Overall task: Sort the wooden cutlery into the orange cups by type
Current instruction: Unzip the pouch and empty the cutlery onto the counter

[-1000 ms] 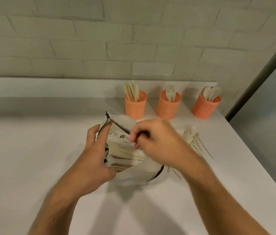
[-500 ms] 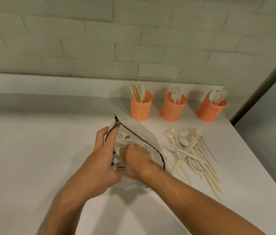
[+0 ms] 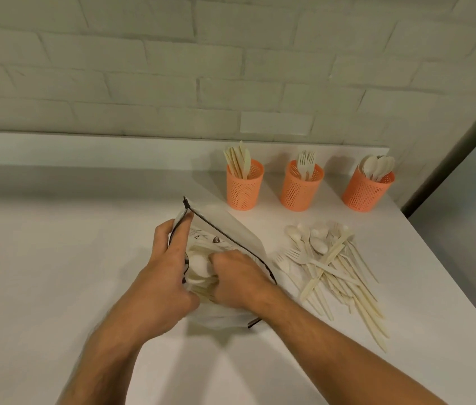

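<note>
The left hand pinches the rim of the pouch, likely to keep its mouth wide, while the right hand reaches inside, fingers curled around a bunch of wooden cutlery. At three o'clock a loose cutlery pile lies on the table. Farther off, from twelve to two o'clock, the orange cups stand in a row holding knives, forks and spoons.

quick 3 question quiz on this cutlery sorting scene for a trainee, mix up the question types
1. True or false: the right hand is inside the pouch.
2. Which orange cup holds forks? A) left cup B) middle cup C) right cup
3. Fill in: the loose cutlery pile lies to the ___ of the pouch.

Key
1. True; it grips cutlery there, while the left hand holds the pouch's rim open.
2. B; knives stand in the left cup, spoons in the right.
3. right
</note>
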Action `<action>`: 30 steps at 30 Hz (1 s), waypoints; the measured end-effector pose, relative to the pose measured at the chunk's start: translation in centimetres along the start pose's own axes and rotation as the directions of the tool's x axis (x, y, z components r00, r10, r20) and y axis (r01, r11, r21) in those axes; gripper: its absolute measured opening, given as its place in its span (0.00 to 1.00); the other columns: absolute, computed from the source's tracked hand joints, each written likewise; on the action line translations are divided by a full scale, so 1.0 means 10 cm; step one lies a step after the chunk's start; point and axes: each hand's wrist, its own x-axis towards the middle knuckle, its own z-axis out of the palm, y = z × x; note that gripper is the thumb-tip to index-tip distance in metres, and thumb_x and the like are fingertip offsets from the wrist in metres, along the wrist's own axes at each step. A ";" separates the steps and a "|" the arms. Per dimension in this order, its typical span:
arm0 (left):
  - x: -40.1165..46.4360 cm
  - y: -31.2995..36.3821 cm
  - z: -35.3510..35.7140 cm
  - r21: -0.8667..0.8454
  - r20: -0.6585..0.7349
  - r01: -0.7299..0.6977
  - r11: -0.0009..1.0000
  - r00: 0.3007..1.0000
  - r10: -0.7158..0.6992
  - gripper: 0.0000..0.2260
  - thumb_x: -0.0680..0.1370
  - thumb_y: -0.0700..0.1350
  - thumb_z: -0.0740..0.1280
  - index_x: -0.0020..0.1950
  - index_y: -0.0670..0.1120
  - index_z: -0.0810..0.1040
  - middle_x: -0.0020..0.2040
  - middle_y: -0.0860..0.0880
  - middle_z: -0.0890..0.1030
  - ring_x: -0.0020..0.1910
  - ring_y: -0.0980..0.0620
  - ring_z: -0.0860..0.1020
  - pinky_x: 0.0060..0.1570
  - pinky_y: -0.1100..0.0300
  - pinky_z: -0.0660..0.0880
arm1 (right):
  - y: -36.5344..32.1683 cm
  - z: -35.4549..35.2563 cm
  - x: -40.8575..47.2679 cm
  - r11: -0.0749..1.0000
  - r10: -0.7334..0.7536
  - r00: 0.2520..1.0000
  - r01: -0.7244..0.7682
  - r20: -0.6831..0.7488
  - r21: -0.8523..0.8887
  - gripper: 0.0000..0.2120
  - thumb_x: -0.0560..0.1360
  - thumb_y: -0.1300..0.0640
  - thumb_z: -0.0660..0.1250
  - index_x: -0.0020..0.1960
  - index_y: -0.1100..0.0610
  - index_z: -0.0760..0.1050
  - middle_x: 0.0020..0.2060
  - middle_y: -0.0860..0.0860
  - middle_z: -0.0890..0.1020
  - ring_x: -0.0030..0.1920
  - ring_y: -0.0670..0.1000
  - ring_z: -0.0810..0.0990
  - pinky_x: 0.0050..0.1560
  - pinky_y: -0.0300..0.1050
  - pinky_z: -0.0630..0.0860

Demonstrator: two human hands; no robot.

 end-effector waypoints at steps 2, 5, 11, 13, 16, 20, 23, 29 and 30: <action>0.01 -0.01 -0.04 -0.013 -0.019 -0.007 1.000 1.000 0.007 0.52 0.67 0.28 0.69 0.79 0.61 0.47 0.63 0.69 0.53 0.46 0.62 0.76 0.39 0.60 0.80 | 0.06 -0.10 -0.02 0.989 -0.007 1.000 0.006 0.009 0.149 0.11 0.72 0.58 0.69 0.53 0.53 0.74 0.51 0.52 0.82 0.52 0.56 0.80 0.49 0.47 0.77; 0.04 -0.01 -0.08 -0.056 -0.048 -0.013 0.998 0.999 0.010 0.49 0.66 0.26 0.70 0.76 0.61 0.53 0.63 0.67 0.54 0.49 0.66 0.76 0.41 0.64 0.80 | 0.11 -0.29 -0.11 0.900 -0.138 0.990 0.117 0.018 0.419 0.11 0.74 0.56 0.71 0.54 0.49 0.73 0.49 0.45 0.81 0.52 0.48 0.80 0.55 0.48 0.78; 0.11 -0.04 -0.07 -0.109 -0.059 -0.012 0.994 0.998 0.006 0.43 0.67 0.25 0.69 0.76 0.53 0.59 0.63 0.66 0.56 0.48 0.68 0.76 0.42 0.75 0.73 | 0.03 -0.59 -0.33 0.769 -0.265 0.963 0.245 -0.054 0.590 0.04 0.77 0.64 0.70 0.49 0.64 0.75 0.44 0.58 0.80 0.46 0.54 0.80 0.52 0.58 0.76; 0.12 -0.06 -0.07 -0.116 -0.069 -0.002 0.993 0.998 -0.006 0.47 0.67 0.26 0.69 0.78 0.54 0.54 0.63 0.65 0.57 0.49 0.70 0.74 0.42 0.74 0.74 | -0.03 -0.69 -0.43 0.694 -0.225 0.966 0.250 -0.126 0.676 0.06 0.77 0.64 0.70 0.52 0.65 0.77 0.46 0.61 0.82 0.47 0.54 0.82 0.54 0.56 0.79; 0.14 -0.06 -0.05 -0.096 -0.097 -0.002 0.995 0.995 -0.008 0.49 0.67 0.26 0.69 0.80 0.54 0.50 0.63 0.61 0.57 0.48 0.76 0.70 0.41 0.76 0.73 | -0.06 -0.95 -0.60 0.504 -0.068 0.944 0.311 -0.322 0.806 0.07 0.77 0.60 0.69 0.48 0.65 0.79 0.36 0.58 0.82 0.39 0.51 0.81 0.45 0.46 0.81; 0.16 -0.03 -0.02 -0.081 -0.100 0.004 0.997 0.995 -0.013 0.49 0.67 0.25 0.69 0.79 0.55 0.50 0.61 0.62 0.57 0.46 0.77 0.69 0.41 0.79 0.70 | 0.30 -1.35 -0.77 0.175 0.338 0.860 0.341 -0.382 0.924 0.02 0.73 0.57 0.71 0.43 0.51 0.81 0.32 0.51 0.78 0.30 0.49 0.76 0.35 0.47 0.73; 0.17 -0.02 0.00 -0.082 -0.097 0.010 0.997 0.995 -0.018 0.50 0.67 0.24 0.68 0.79 0.55 0.50 0.60 0.61 0.58 0.45 0.76 0.70 0.40 0.79 0.71 | 0.97 -1.36 -0.88 0.357 0.598 0.756 0.048 -0.267 0.933 0.03 0.75 0.60 0.72 0.45 0.54 0.80 0.35 0.54 0.81 0.31 0.50 0.79 0.37 0.48 0.79; 0.18 0.05 0.03 -0.034 -0.085 0.019 0.999 0.996 -0.022 0.50 0.68 0.26 0.70 0.79 0.57 0.49 0.60 0.62 0.57 0.45 0.79 0.68 0.39 0.76 0.72 | 2.08 -0.87 -0.99 0.509 0.839 0.523 -0.657 -0.151 0.555 0.12 0.74 0.52 0.73 0.51 0.59 0.79 0.39 0.56 0.84 0.36 0.54 0.82 0.35 0.44 0.76; 0.18 0.05 0.04 -0.030 -0.085 0.017 0.999 0.996 -0.019 0.50 0.68 0.26 0.70 0.79 0.57 0.49 0.61 0.62 0.57 0.45 0.79 0.69 0.39 0.76 0.72 | 2.15 -0.82 -0.99 0.517 0.837 0.529 -0.685 -0.138 0.512 0.14 0.73 0.51 0.73 0.53 0.60 0.79 0.42 0.56 0.84 0.38 0.53 0.81 0.36 0.44 0.76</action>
